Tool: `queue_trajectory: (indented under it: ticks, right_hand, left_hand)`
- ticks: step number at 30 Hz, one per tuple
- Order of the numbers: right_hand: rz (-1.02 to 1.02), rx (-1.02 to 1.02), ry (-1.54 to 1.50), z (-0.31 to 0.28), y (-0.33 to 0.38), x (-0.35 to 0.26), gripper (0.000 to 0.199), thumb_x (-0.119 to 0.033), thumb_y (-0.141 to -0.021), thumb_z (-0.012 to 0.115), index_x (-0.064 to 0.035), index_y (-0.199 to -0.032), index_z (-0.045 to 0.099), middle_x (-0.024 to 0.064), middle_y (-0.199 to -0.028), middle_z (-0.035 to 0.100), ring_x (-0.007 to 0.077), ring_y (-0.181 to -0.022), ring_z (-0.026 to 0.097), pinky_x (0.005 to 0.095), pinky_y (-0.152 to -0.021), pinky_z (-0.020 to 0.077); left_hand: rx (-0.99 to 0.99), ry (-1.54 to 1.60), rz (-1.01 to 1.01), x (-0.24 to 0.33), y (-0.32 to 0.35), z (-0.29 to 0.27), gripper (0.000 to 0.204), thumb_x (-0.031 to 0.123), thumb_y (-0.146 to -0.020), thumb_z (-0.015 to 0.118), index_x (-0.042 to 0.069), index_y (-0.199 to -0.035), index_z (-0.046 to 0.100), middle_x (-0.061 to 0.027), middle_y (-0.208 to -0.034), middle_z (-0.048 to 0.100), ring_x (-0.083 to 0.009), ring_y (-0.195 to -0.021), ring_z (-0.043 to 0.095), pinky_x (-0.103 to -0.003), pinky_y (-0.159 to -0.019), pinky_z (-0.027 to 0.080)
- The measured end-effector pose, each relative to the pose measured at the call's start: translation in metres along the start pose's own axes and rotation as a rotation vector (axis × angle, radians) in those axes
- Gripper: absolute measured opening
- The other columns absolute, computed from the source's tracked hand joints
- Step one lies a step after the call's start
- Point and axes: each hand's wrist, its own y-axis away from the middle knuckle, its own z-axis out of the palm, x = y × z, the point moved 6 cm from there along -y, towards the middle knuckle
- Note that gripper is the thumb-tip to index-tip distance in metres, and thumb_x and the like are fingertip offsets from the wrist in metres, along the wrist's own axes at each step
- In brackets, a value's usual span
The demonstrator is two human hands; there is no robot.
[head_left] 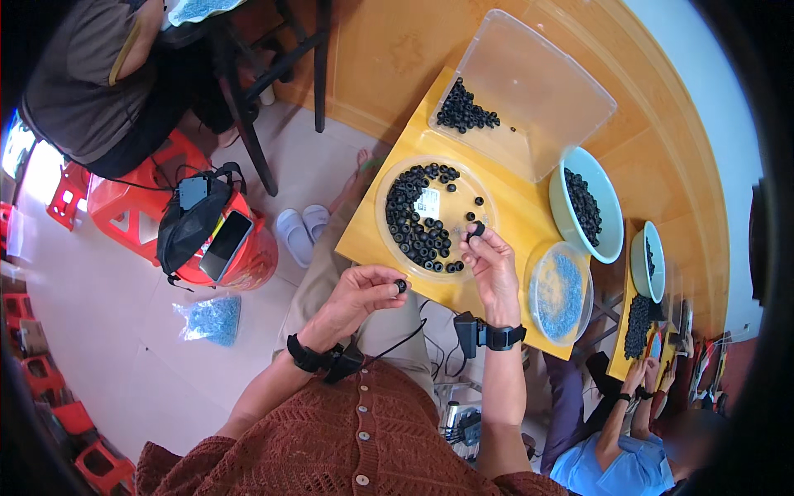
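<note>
My left hand is closed over my lap, pinching a small black round part between thumb and fingertips. My right hand, raised above the table's near edge, grips another small black part in its fingertips. Just beyond both hands lies a round clear tray. Many black ring-like parts with holes are spread over its left and near side, around a white label. To the right of my right hand stands a clear round dish holding tiny light-blue pieces.
On the yellow table, a clear box and a pale green bowl hold more black parts. Red stools with a bag and phone stand left. One person sits far left; another, in blue, works at the right.
</note>
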Motion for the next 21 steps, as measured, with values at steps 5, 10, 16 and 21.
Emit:
queue_trajectory:
  ticks: [5, 10, 16, 21]
  right_hand:
    - [0.032, -0.05, -0.079, 0.009, 0.009, 0.001, 0.023, 0.004, -0.077, 0.058, 0.0015, -0.1, 0.06, 0.0095, -0.088, 0.063, 0.0153, -0.075, 0.062, 0.0224, -0.065, 0.0503]
    - [0.012, -0.065, -0.062, 0.016, 0.013, 0.0, 0.023, 0.003, -0.078, 0.059, 0.0019, -0.1, 0.06, 0.01, -0.088, 0.063, 0.015, -0.075, 0.062, 0.0235, -0.066, 0.0519]
    - [0.034, -0.06, -0.036, 0.022, 0.015, 0.004, 0.019, 0.0, -0.081, 0.057, 0.003, -0.099, 0.059, 0.0123, -0.085, 0.064, 0.0166, -0.073, 0.064, 0.0262, -0.068, 0.0542]
    - [0.026, -0.031, 0.018, 0.033, 0.024, 0.003, 0.017, 0.0, -0.081, 0.057, 0.0034, -0.097, 0.059, 0.0129, -0.085, 0.064, 0.0173, -0.073, 0.064, 0.0272, -0.068, 0.0545]
  left_hand:
    - [-0.012, 0.001, 0.006, 0.0, -0.001, 0.001, 0.02, 0.001, -0.08, 0.058, 0.0, -0.1, 0.059, -0.0101, -0.095, 0.061, -0.0172, -0.083, 0.062, -0.028, -0.076, 0.053]
    - [0.001, 0.011, 0.003, 0.0, 0.0, 0.0, 0.02, 0.001, -0.08, 0.058, 0.0, -0.1, 0.059, -0.0099, -0.095, 0.061, -0.0172, -0.084, 0.062, -0.028, -0.076, 0.054]
    - [-0.006, -0.001, 0.019, 0.001, 0.0, -0.002, 0.019, 0.002, -0.081, 0.059, 0.001, -0.1, 0.059, -0.0099, -0.095, 0.061, -0.0166, -0.082, 0.062, -0.028, -0.076, 0.054]
    - [0.001, 0.01, 0.04, 0.007, -0.003, -0.002, 0.019, 0.002, -0.082, 0.057, 0.001, -0.1, 0.059, -0.0099, -0.096, 0.061, -0.0167, -0.082, 0.062, -0.028, -0.076, 0.053]
